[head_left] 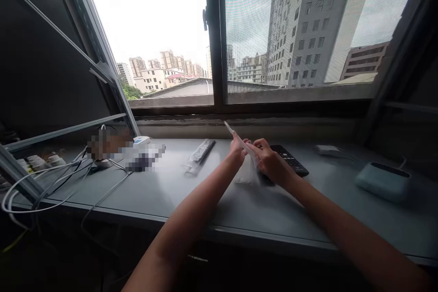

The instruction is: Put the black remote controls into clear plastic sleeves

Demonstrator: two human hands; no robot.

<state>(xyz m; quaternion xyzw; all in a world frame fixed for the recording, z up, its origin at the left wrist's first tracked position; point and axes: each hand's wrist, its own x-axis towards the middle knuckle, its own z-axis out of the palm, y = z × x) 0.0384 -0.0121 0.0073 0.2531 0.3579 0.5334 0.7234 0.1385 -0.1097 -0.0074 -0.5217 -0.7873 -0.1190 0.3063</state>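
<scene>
Evidently, both forearms are reaching in over the front edge of the desk (164,194), and a thin plastic sleeve (243,144) is standing tilted between the hands, raised just above the desktop. Nearest, under the hands, a clear sheet (244,176) is lying flat, and a dark thing (266,178), too blurred to name, is showing beneath the right wrist. The right hand (268,160) is curling mostly closed, its bent fingers pinching the sleeve's lower part; the left hand (237,148) is closing around the side facing it, thumb up along the film, though its other fingertips are partly hiding behind the plastic. The sleeve is looking very light and limp, probably slick, so it is likely to be creasing or sliding under a loose grip rather than breaking; whether anything is sitting inside, I cannot tell. Its edges are seeming the best places to take hold, one pinch on either side, with a light pull keeping the film taut; squeezing the middle would only be crumpling it. Just beyond the right hand, a black remote (290,160) is lying with its buttons up; off to the left, a wrapped remote (201,151) is resting alone; farther back, the window (219,73) is letting in daylight.
</scene>
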